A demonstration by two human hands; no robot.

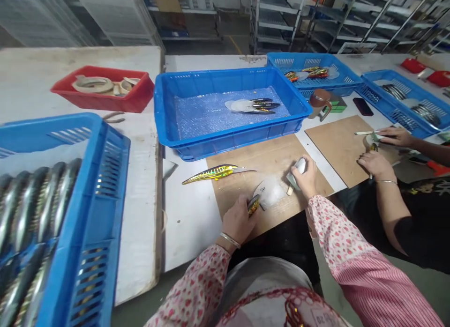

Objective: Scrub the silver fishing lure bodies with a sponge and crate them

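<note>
A person holds a fishing lure (253, 205) over a brown board (274, 151), with both hands occupied.
The left hand (239, 220) is closed around the body of this lure, and its clear lip (270, 193) points away from the fingers, above the board; the right hand (306, 178) is bent around a pale object (300, 166), whose kind one cannot tell, just beside the lip. A gold striped lure (211, 173) lies to the left, partly on the board, in front of a blue tray (228, 142), in which several dark lures (265, 105) are lying together.
</note>
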